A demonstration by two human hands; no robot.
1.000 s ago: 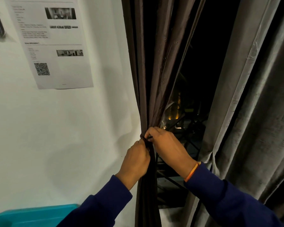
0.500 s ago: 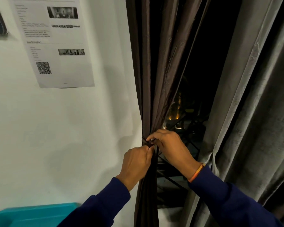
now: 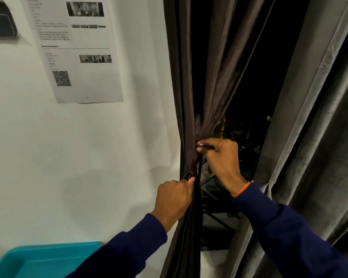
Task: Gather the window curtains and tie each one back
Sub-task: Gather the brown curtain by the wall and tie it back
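Tightly bunched brown curtain (image 3: 191, 109)

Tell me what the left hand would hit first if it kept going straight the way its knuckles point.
The left hand points up and slightly right along the gathered brown curtain it grips. It would probably run into the bunched fabric, then the thin tie the right hand pinches above; depth is hard to judge.

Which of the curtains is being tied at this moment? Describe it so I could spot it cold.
Start at the white wall with the printed sheet. The dark brown curtain hangs at that wall's edge, bunched where the left hand and right hand grip it. The grey curtain opposite is paler and untouched.
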